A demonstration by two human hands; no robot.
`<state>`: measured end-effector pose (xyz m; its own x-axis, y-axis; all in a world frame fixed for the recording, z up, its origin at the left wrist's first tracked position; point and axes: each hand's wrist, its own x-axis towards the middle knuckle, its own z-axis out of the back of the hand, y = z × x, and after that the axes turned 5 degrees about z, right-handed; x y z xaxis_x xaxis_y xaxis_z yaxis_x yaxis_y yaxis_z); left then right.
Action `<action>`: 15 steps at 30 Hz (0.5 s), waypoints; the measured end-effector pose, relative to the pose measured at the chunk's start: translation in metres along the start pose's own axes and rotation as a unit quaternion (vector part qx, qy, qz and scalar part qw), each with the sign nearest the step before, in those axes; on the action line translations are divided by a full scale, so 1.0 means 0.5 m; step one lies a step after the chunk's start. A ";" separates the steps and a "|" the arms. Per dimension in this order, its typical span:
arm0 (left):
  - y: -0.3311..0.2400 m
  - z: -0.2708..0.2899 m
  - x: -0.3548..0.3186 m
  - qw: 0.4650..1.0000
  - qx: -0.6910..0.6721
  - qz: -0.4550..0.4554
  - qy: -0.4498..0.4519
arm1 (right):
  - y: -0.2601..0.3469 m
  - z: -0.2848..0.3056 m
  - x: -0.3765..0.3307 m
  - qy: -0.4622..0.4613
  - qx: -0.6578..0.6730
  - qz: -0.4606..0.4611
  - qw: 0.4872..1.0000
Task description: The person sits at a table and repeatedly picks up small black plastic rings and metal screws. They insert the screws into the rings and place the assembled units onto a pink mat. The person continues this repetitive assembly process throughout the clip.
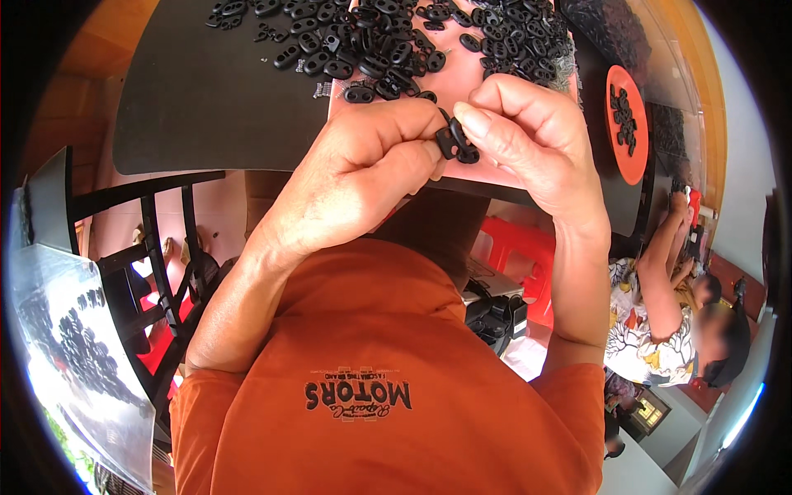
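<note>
In front of my chest, both hands come together over the table's near edge, on a small black plastic cord lock (459,142). My left hand (363,169) is closed, its thumb and forefinger pinching the cord lock's left side. From the other side my right hand (532,140) pinches its oval part between thumb and forefinger. Fingertips partly cover the piece, so I cannot tell whether its parts are joined. Just beyond my hands lies a pile of black two-hole cord locks (359,93), spread over a pink sheet (462,78).
Small metal springs (322,90) lie near the pile on the dark table (206,107). An orange-red oval tray (637,169) with black pieces stands at the right. A black chair (148,223) is at the left, a red stool (536,256) below the table. Another person (660,330) sits at right.
</note>
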<state>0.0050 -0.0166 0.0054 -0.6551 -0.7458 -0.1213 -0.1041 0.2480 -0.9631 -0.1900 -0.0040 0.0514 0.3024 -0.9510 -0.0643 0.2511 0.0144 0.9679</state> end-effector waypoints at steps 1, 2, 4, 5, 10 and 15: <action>0.001 0.002 0.000 1.000 0.006 -0.011 0.003 | 0.000 -0.002 -0.001 -0.005 0.003 0.000 1.000; 0.002 0.002 0.000 1.000 0.012 -0.022 0.005 | 0.000 -0.005 -0.002 -0.011 0.007 0.000 1.000; 0.005 0.000 0.001 0.999 -0.008 -0.036 -0.006 | 0.003 -0.011 0.000 -0.018 -0.021 0.031 0.999; 0.006 -0.001 0.001 0.999 -0.017 -0.043 -0.011 | 0.004 -0.013 0.000 -0.022 -0.035 0.046 0.998; -0.007 0.009 -0.006 0.999 -0.023 0.030 0.012 | 0.003 -0.013 0.000 -0.015 0.008 0.024 1.000; 0.006 0.007 -0.004 1.000 -0.021 0.003 0.011 | 0.002 -0.011 0.000 -0.013 0.036 0.020 0.999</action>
<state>0.0088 -0.0167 0.0020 -0.6715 -0.7309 -0.1219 -0.1311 0.2791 -0.9513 -0.1844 -0.0024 0.0512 0.2861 -0.9580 -0.0197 0.1716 0.0310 0.9847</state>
